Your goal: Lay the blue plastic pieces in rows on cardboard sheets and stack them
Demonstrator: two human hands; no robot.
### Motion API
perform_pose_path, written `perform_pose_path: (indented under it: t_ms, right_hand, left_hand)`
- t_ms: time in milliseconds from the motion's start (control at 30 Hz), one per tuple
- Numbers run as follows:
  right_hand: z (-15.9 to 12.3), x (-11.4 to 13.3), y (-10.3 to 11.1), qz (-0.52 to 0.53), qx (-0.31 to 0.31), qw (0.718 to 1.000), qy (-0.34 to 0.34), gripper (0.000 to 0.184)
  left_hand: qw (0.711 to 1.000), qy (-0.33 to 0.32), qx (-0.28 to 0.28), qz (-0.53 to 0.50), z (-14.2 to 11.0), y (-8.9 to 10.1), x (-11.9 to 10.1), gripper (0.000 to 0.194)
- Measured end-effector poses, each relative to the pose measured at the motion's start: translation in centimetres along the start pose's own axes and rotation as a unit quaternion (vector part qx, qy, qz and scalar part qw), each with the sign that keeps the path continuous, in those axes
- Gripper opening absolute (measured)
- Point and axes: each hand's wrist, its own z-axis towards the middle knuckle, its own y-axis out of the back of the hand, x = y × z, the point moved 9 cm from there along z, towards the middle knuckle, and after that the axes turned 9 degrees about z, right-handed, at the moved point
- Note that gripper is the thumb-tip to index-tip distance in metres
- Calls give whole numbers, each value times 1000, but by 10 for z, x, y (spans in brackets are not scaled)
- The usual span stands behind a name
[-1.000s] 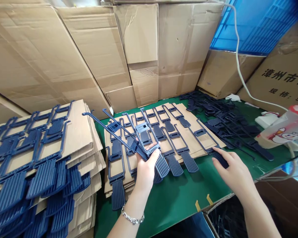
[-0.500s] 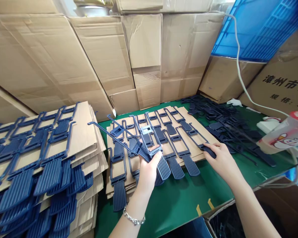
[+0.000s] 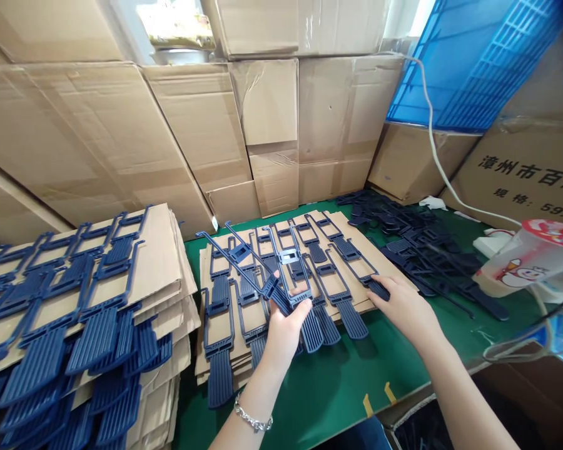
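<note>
My left hand (image 3: 284, 337), with a chain bracelet at the wrist, is closed around two dark blue plastic frames with ribbed paddles. One held frame (image 3: 288, 255) points away from me; the other held frame (image 3: 239, 251) slants to the upper left. Over at the right, my right hand (image 3: 406, 306) grips the ribbed end of another blue frame (image 3: 361, 253), which lies on a cardboard sheet (image 3: 281, 222). Its fingertips are partly hidden. More such frames lie in rows on that sheet, several with paddles (image 3: 351, 317) overhanging its front edge.
A tall stack of cardboard sheets (image 3: 162, 250) layered with blue frames stands at left. Loose dark parts (image 3: 417, 244) heap at right, beside a lidded plastic cup (image 3: 520, 262). Cartons (image 3: 338, 125) wall the back. A white cable (image 3: 431, 125) hangs near a blue crate (image 3: 469, 69).
The camera view has tilted up and turned slightly right. Both hands keep nearly the same hold, and the two frames in my left hand have shifted slightly.
</note>
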Motion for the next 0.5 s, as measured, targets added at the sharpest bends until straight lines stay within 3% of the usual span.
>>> perform_pose_path:
  t_ms: [167, 267, 333, 400, 500]
  right_hand:
    - [-3, -2, 1, 32, 9, 999, -28, 57]
    - [-13, 3, 23, 101, -81, 991, -43, 65]
    - [-27, 11, 32, 224, -120, 966, -49, 61]
    - [-41, 28, 19, 407, -39, 911, -58, 54]
    - [-67, 59, -9, 619, 113, 769, -110, 46]
  left_hand:
    - [998, 23, 38, -38, -5, -11, 1, 42]
    - [996, 26, 78, -28, -16, -26, -4, 45]
    - [993, 10, 119, 16, -26, -42, -10, 41]
    - [977, -22, 187, 97, -39, -66, -17, 31]
    - [924, -122, 295, 210, -63, -104, -29, 21]
